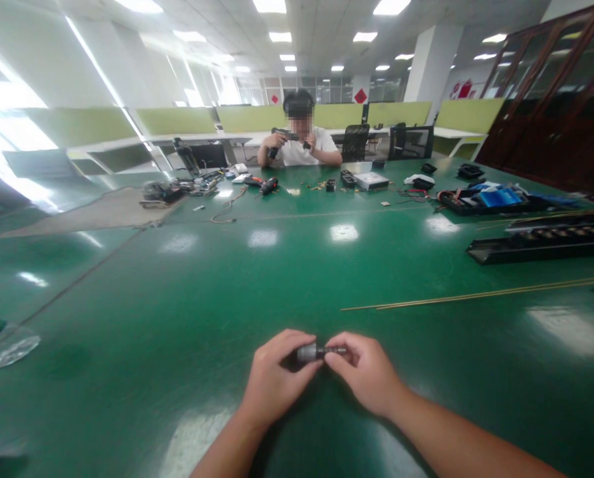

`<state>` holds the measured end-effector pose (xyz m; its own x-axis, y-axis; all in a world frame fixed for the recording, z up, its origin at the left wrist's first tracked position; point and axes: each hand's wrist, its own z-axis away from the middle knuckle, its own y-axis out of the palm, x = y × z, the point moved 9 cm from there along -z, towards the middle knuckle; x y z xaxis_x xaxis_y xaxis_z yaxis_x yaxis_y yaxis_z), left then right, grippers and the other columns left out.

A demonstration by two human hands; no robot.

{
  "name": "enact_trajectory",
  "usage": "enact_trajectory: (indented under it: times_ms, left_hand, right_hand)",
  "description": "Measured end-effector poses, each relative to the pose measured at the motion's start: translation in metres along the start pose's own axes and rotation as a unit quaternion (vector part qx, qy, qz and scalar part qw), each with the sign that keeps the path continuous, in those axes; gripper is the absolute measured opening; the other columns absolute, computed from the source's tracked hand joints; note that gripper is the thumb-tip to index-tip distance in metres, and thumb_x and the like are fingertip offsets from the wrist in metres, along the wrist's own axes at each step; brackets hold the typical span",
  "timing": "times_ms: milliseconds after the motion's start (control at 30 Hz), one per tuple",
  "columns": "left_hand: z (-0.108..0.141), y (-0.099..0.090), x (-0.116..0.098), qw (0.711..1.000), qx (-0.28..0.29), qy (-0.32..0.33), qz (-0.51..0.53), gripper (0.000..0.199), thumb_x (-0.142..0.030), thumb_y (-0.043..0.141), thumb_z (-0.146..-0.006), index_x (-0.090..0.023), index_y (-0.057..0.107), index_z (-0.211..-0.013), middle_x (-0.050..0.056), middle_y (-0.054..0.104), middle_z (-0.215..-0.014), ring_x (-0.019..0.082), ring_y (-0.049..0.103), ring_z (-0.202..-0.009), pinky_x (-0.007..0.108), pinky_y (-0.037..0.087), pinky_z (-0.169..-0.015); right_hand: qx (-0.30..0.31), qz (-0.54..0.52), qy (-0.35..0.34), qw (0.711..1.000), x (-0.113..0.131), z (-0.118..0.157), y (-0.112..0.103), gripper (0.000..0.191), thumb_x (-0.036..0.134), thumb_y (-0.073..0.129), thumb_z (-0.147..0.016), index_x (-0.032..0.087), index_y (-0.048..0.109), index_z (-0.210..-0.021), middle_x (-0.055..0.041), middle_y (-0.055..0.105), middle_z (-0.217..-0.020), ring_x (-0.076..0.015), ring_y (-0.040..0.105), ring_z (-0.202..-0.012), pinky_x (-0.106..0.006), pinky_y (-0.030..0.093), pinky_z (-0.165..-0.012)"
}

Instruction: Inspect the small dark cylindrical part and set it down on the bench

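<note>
Near the front of the green table, my left hand is closed round a grey metal cylinder, thumb below and fingers above. A thin dark metal shaft sticks out from the cylinder's right end. My right hand pinches this shaft between thumb and fingertips. Both hands are close together, with the part lying level between them. The fingers partly hide the cylinder's ends and the shaft.
Two thin brass rods lie right of my hands. Behind them is a black metal channel. A person sits opposite, holding a dark tool. A red-and-black tool, a white box and a blue item lie along the far side.
</note>
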<state>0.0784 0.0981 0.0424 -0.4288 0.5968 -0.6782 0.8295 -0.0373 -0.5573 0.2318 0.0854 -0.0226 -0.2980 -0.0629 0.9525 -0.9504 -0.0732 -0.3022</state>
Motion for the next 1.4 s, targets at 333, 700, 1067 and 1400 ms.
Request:
enact_trajectory:
  times_ms: [333,700,1067,1400]
  left_hand:
    - [-0.001,-0.003,0.002,1.000,-0.012,-0.009,-0.016,0.023,-0.023,0.078,-0.076,-0.022,0.072,-0.097,0.003,0.073,-0.092,0.017,0.068,-0.083,0.027,0.053,-0.076]
    - [0.000,-0.007,0.011,0.999,-0.024,-0.027,-0.026,0.023,-0.027,0.078,-0.076,-0.023,0.072,-0.098,0.003,0.073,-0.095,0.019,0.068,-0.086,0.029,0.053,-0.079]
    - [-0.001,-0.009,0.014,0.998,-0.027,-0.045,-0.021,0.022,-0.028,0.077,-0.076,-0.024,0.071,-0.097,0.002,0.073,-0.094,0.019,0.067,-0.086,0.030,0.053,-0.080]
    - [-0.001,-0.012,0.023,0.995,-0.025,-0.091,-0.019,0.023,-0.035,0.076,-0.075,-0.021,0.073,-0.093,0.005,0.073,-0.093,0.021,0.068,-0.085,0.033,0.054,-0.080]
  right_hand:
    - [-0.002,-0.034,0.010,0.999,-0.005,0.000,0.000,0.018,0.033,0.063,-0.088,0.019,0.071,-0.095,-0.0006,0.067,-0.074,-0.0145,0.056,-0.063,-0.025,0.041,-0.059]
    - [-0.010,-0.070,0.016,0.997,-0.004,-0.001,-0.001,0.020,0.036,0.061,-0.089,0.018,0.068,-0.094,0.0005,0.061,-0.070,-0.0133,0.055,-0.061,-0.024,0.040,-0.056]
    - [-0.021,-0.089,0.013,0.996,-0.008,-0.003,-0.002,0.023,0.039,0.061,-0.090,0.017,0.067,-0.095,-0.0001,0.062,-0.073,-0.0128,0.055,-0.061,-0.024,0.041,-0.056]
    - [-0.043,-0.168,0.020,0.985,-0.004,-0.003,-0.007,0.031,0.046,0.062,-0.089,0.016,0.062,-0.093,0.0011,0.058,-0.068,-0.0106,0.051,-0.052,-0.023,0.038,-0.050]
